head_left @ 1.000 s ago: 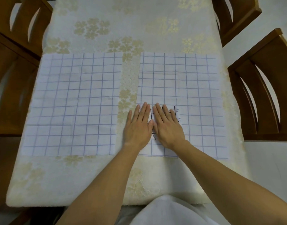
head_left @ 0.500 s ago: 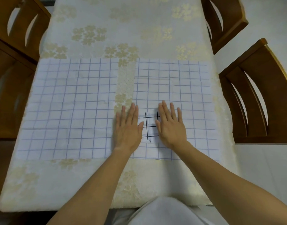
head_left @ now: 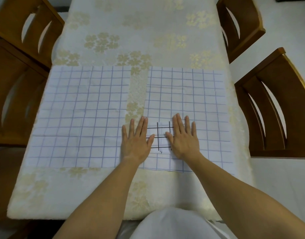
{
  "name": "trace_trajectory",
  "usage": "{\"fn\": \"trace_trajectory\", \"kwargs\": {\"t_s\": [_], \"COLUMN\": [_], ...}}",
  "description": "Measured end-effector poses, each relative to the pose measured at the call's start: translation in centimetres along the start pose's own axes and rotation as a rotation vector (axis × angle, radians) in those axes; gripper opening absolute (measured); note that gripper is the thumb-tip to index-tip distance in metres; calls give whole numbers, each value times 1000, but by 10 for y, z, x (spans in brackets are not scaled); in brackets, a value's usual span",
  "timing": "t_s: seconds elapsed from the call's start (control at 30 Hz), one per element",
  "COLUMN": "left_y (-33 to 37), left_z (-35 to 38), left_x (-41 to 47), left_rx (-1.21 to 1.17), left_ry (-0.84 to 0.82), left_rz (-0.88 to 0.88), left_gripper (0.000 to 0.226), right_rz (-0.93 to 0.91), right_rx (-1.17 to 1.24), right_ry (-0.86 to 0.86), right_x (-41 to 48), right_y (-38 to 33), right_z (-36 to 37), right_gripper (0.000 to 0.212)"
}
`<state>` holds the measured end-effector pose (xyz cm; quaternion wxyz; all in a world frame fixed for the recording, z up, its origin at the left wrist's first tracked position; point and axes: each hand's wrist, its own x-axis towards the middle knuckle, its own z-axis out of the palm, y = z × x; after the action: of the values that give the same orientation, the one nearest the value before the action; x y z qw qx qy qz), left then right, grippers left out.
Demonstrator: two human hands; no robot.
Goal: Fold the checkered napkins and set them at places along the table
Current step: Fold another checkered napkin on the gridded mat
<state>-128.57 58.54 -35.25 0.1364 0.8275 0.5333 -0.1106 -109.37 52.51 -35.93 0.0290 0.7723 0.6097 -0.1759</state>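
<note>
Fingers [head_left: 142,125] of both hands lie straight and slightly spread, palms down, gripping nothing. The left hand [head_left: 136,140] rests over the strip of bare tablecloth [head_left: 139,23] between the two large cloths, and its thumb side overlaps the left edge of the right blue-checked napkin [head_left: 200,100]. The right hand [head_left: 184,138] lies flat on that same napkin. Between the two hands sits a small folded napkin [head_left: 159,135], white with a black grid. It lies on top of the right blue-checked napkin, near the table's near edge and a little right of its middle. Both thumbs touch it, one from each side, and the outer parts of it are hidden under the hands. The right blue-checked napkin is spread open and reaches almost to the table's right edge. The left blue-checked napkin [head_left: 79,118] is also spread flat, close to the left edge, and a narrow band of tablecloth separates it from the other. The tablecloth is cream with pale gold flowers, and it covers the whole table top. Wooden chairs stand along both long sides: a left chair [head_left: 18,83] and a right chair [head_left: 277,100] level with the napkins, and another pair farther up.
</note>
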Motion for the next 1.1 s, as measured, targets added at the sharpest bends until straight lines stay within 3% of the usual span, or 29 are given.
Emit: {"fn": "trace_trajectory", "kwargs": {"t_s": [0.17,0.27,0.33,0.47,0.6,0.7,0.87,1.1], "left_y": [-5,-2,2,14,15,15,12,18], "left_z": [-18,-34,-44,-59,-69,-82,-103,-138], "left_x": [6,16,25,36,28,7,-32,-92], "left_rx": [18,-11,-34,-10,-51,-86,-394,-1033], "left_ry": [20,103,88,28,79,114,132,231], "left_rz": [51,88,86,92,147,190,159,69], "left_gripper": [70,51,42,48,26,18,11,12], "right_rz": [-27,-28,2,-52,-134,-75,17,84], "right_rx": [35,38,47,31,249,501,807,1152], "right_ry": [118,203,183,143,208,154,241,382], "right_x": [7,18,25,34,15,-18,-58,-110], "right_y": [4,6,9,19,20,20,21,0], "right_z": [-12,-20,-28,-43,-63,-73,-80,-138], "right_gripper": [60,39,38,40,24,21,20,12]}}
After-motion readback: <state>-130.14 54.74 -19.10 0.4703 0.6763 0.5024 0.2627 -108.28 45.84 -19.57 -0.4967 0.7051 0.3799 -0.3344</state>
